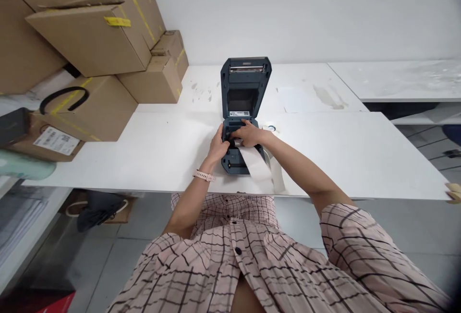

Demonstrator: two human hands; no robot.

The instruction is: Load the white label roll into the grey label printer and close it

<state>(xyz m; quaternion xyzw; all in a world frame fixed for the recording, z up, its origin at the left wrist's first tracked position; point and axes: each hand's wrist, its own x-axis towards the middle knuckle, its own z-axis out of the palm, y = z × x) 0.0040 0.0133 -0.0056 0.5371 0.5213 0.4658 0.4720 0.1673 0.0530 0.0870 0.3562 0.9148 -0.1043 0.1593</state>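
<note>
At centre, my left hand, fingers spread, seemingly steadies the open, boxy dark-grey plastic printer while my right hand reaches inside, grip unclear.

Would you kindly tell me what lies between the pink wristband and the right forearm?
In the head view, the front of the open printer and pale paper strips lie between the wristband and right forearm.

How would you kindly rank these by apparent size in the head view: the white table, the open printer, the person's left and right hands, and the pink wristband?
1. White table
2. Open printer
3. Left hand and right hand: too alike to rank
4. Pink wristband
</note>
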